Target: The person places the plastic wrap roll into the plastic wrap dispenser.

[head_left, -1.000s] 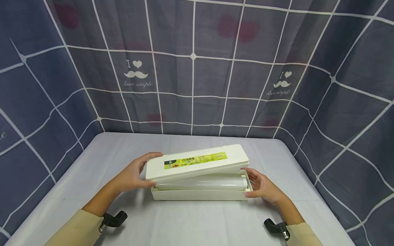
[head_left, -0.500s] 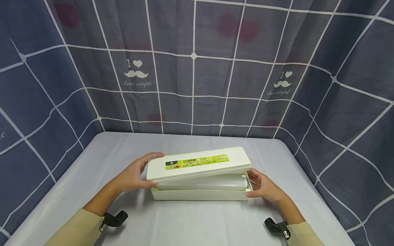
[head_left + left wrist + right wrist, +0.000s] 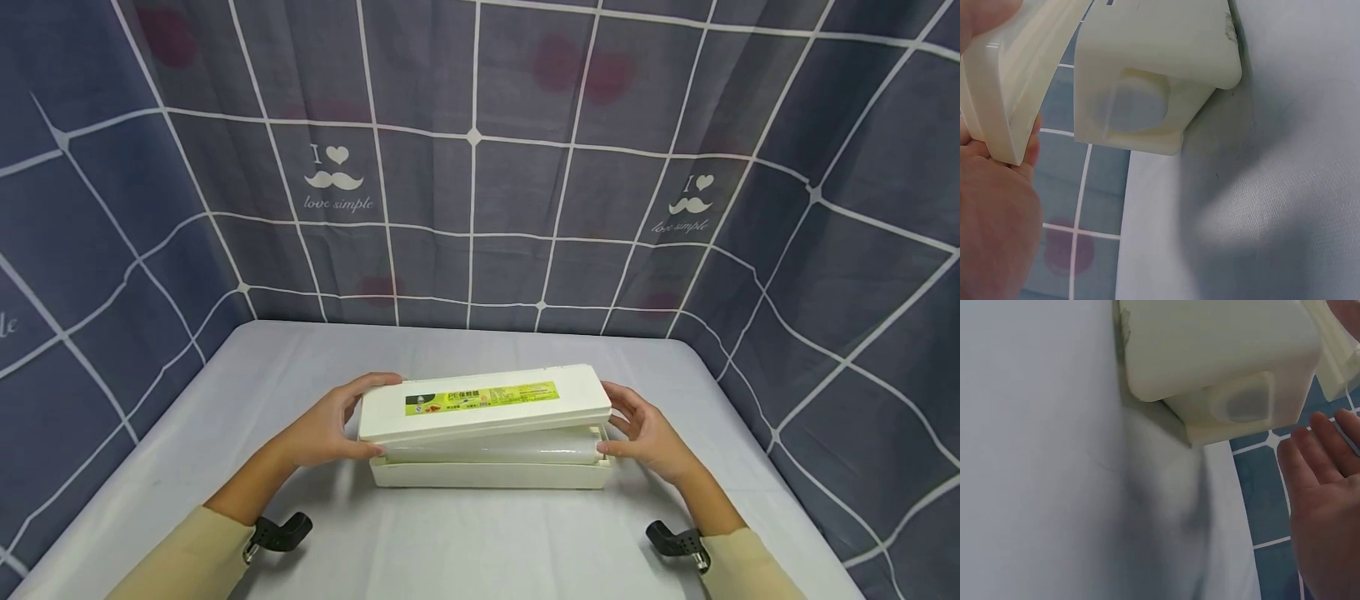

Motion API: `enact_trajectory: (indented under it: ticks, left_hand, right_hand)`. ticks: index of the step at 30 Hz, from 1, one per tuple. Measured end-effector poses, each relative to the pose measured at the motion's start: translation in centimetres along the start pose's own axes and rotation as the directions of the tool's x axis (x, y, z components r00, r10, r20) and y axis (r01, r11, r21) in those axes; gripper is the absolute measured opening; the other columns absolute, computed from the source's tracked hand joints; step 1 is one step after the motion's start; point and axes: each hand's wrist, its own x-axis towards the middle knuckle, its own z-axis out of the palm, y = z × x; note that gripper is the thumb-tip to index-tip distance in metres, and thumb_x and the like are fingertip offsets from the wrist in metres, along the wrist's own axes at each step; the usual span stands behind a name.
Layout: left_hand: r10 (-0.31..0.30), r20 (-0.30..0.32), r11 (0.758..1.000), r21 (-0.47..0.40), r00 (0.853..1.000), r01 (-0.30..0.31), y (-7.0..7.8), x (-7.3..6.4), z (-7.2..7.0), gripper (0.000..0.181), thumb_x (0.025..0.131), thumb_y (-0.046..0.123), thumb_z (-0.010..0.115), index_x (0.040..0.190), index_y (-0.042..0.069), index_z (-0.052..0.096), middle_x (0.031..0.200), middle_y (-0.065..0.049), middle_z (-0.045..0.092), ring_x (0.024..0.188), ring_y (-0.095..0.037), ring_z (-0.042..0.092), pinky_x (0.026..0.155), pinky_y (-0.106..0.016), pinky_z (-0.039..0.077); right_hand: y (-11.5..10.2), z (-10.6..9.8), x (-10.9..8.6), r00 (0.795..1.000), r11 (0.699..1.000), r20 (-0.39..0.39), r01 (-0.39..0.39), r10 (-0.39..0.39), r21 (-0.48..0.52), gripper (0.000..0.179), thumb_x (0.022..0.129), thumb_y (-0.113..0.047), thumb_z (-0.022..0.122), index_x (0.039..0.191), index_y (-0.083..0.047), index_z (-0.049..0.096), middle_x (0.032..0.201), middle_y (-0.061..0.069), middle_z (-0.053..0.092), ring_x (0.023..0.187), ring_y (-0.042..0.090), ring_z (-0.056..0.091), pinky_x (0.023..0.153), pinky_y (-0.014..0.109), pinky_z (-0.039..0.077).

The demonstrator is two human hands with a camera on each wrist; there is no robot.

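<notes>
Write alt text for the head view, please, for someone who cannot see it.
A left hand holds a white lid askew over a box containing a roll, on a white table. The right hand is near the box's right end.

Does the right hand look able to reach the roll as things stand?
Probably yes: the tilted lid covers the roll partly from above, but its front shows through the gap over the box, with the right hand close beside that gap.

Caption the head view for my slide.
Left hand holds a lid above a box with a roll inside, right hand nearby.
</notes>
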Motion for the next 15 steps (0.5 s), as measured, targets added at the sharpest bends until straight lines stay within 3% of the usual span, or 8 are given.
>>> enact_trajectory:
  ticks: [9, 15]
  left_hand:
    - [-0.011, 0.003, 1.000, -0.011, 1.000, 0.011, 0.2, 0.1, 0.0, 0.089, 0.073, 0.012, 0.092, 0.149, 0.023, 0.049, 0.148, 0.002, 0.056, 0.132, -0.009, 0.051, 0.110, -0.025, 0.042]
    - [-0.018, 0.003, 1.000, -0.024, 1.000, 0.018, 0.4, 0.0, 0.0, 0.089, 0.073, 0.013, 0.092, 0.149, 0.026, 0.049, 0.148, 0.003, 0.055, 0.132, -0.008, 0.051, 0.110, -0.025, 0.041]
  right_hand:
    - [-1.2, -0.6, 1.1, 1.000, 0.998, 0.003, 0.027, -0.027, -0.056, 0.096, 0.076, 0.007, 0.085, 0.157, -0.002, 0.033, 0.157, 0.018, 0.041, 0.138, 0.002, 0.047, 0.108, 0.014, 0.044]
    - [-2.0, -0.7, 1.8, 1.000, 0.995, 0.011, 0.028, -0.027, -0.100, 0.099, 0.075, 0.004, 0.087, 0.157, -0.004, 0.033, 0.158, 0.022, 0.040, 0.137, 0.001, 0.047, 0.109, 0.012, 0.042]
